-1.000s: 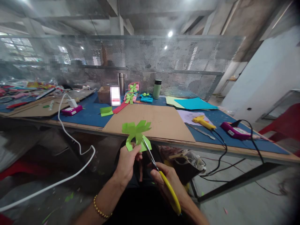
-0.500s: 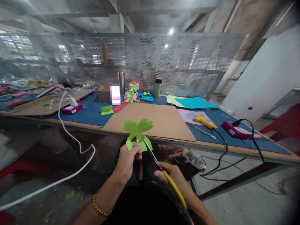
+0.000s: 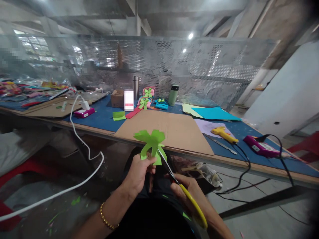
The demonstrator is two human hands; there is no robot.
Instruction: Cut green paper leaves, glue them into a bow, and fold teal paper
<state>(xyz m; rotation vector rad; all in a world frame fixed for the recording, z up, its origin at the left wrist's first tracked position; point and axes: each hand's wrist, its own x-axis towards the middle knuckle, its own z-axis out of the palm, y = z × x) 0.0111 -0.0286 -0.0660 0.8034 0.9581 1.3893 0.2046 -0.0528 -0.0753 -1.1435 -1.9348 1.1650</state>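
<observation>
A bright green paper cutout (image 3: 155,139), shaped into several petal-like lobes, is pinched between the thumb and fingers of my left hand (image 3: 142,171). It is held up in front of the table's near edge. My right hand (image 3: 189,189) grips a pair of scissors (image 3: 191,202) with yellow handles. The blades point up and left, and their tips touch the lower right part of the paper. Whether the blades are fully closed is hard to make out. A brown cardboard sheet (image 3: 171,127) lies on the table just beyond both hands.
On the right are a yellow glue gun (image 3: 225,134), a metal strip tool (image 3: 221,145) and a purple power strip (image 3: 261,146). Behind stand a green bottle (image 3: 173,95), pink pieces with green bows (image 3: 144,103) and a small carton (image 3: 117,98). A white cable (image 3: 82,186) hangs at left.
The view has shifted slightly left, so things appear further right. The green paper has tilted, its upper lobes now folding over. Both hands keep their hold on the paper and scissors.
</observation>
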